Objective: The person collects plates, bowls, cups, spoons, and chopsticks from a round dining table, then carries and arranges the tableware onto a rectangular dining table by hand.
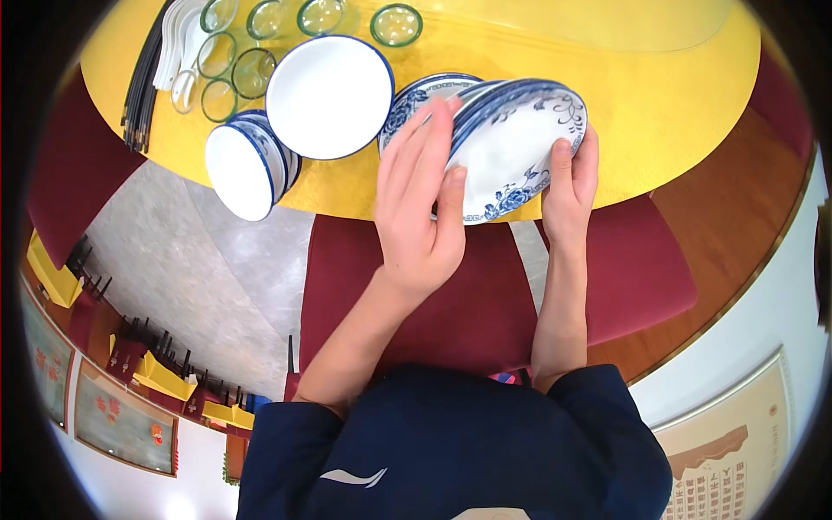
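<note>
A stack of white plates with blue floral rims (511, 152) is tilted up between my hands at the table's near edge. My right hand (570, 186) grips its right side, thumb on the top plate's face. My left hand (423, 195) is at the stack's left edge, thumb against the rim and fingers raised and straight, slightly blurred. Behind the stack, partly hidden, lie more patterned plates (407, 108). Left of them stands a white bowl with a blue rim (330, 97), and beyond it a tilted stack of smaller blue-rimmed bowls (238, 173).
Several green-rimmed glasses (253, 73) stand at the back left of the yellow table (641, 113), beside white spoons (178, 43) and black chopsticks (143, 95). One glass (396, 26) stands apart. Dark red chairs (416, 303) are below the table edge.
</note>
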Tool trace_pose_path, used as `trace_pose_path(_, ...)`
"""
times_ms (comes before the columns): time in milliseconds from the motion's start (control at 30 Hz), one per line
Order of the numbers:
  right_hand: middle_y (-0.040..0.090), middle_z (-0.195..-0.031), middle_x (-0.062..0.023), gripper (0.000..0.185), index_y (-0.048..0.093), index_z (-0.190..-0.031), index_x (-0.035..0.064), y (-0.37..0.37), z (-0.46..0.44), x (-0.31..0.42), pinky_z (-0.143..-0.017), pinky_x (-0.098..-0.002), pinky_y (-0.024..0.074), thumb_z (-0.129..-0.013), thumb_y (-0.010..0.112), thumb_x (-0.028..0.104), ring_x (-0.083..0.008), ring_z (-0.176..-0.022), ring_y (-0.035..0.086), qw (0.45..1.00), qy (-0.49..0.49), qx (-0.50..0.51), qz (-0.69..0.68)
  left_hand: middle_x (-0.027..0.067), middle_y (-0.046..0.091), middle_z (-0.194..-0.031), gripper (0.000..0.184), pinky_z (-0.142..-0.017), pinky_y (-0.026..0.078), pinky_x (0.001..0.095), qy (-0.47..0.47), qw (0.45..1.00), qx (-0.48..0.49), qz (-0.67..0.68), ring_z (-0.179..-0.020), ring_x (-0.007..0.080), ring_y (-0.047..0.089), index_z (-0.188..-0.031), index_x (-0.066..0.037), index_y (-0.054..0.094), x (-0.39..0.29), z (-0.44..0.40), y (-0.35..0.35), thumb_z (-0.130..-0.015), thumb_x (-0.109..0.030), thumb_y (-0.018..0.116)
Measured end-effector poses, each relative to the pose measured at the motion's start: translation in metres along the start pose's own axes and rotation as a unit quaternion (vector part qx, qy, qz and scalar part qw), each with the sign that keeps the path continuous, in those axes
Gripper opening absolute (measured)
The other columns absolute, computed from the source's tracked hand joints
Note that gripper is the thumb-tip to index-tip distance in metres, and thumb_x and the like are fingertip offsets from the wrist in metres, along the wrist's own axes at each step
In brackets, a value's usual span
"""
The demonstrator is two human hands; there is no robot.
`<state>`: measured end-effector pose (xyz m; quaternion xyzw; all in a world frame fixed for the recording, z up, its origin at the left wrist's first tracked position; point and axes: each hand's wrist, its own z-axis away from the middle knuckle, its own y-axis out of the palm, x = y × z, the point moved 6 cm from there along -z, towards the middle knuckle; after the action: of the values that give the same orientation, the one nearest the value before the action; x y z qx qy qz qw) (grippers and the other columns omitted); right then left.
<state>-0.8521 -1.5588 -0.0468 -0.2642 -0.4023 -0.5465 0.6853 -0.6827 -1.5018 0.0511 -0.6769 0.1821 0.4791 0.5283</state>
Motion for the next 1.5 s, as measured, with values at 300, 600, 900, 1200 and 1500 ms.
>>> trace_pose_path(300,0.048,-0.132,-0.0145,0.045,0.032,-0.138,-0.0006,-0.017,-0.005,0.012,-0.101,-0.0361,0.0412,-0.102,0.039,0.025,-0.0226,-0.122,0.048,0.981,0.042,-0.078,-0.174,0.0248,0.051,-0.133,0.048,-0.096,0.044,0.0353,0.025,0.997,0.009,0.076,-0.116,0.0345,0.056,-0.134,0.007,0.046,0.001,-0.035,0.031,-0.086,0.004,0.051)
trace_pose_path(600,0.056,-0.118,-0.0124,0.046,0.042,-0.128,-0.0036,-0.086,-0.022,0.029,-0.087,-0.0311,0.0498,-0.101,0.044,0.034,-0.0188,-0.105,0.058,0.955,-0.074,-0.198,-0.209,0.0276,0.054,-0.126,0.032,-0.091,0.048,0.0387,0.102,0.989,0.057,0.089,-0.113,0.0400,0.057,-0.120,0.002,0.059,-0.054,-0.070,0.100,-0.088,-0.001,0.055)
trace_pose_path(900,0.061,-0.114,-0.0142,0.043,0.049,-0.126,-0.0054,-0.130,0.008,0.034,-0.085,-0.0287,0.0510,-0.091,0.063,0.017,-0.0185,-0.102,0.061,0.964,-0.038,-0.188,-0.185,0.0139,0.061,-0.122,0.036,-0.095,0.043,0.0289,-0.070,0.952,0.248,0.166,-0.113,0.0187,0.057,-0.124,0.000,0.058,-0.049,-0.060,0.146,-0.089,-0.008,0.058)
trace_pose_path(1200,0.055,-0.126,-0.0143,0.046,0.043,-0.134,0.0012,-0.087,0.075,0.010,-0.094,-0.0375,0.0500,-0.093,0.059,0.014,-0.0247,-0.115,0.056,0.853,0.039,-0.096,-0.511,0.0135,0.061,-0.124,0.037,-0.098,0.043,0.0327,0.030,0.937,0.289,0.195,-0.117,0.0220,0.055,-0.123,-0.001,0.059,-0.110,-0.013,0.091,-0.086,-0.004,0.057)
trace_pose_path(1500,0.033,-0.147,-0.0216,0.055,0.028,-0.147,0.0024,-0.060,0.110,0.109,-0.106,-0.0370,0.0390,-0.094,0.044,0.006,-0.0295,-0.132,0.041,0.916,-0.068,0.019,-0.395,0.0113,0.055,-0.124,0.043,-0.099,0.040,0.0301,-0.114,0.912,0.168,0.357,-0.114,0.0180,0.052,-0.130,0.000,0.051,-0.108,0.026,0.022,-0.088,-0.007,0.056)
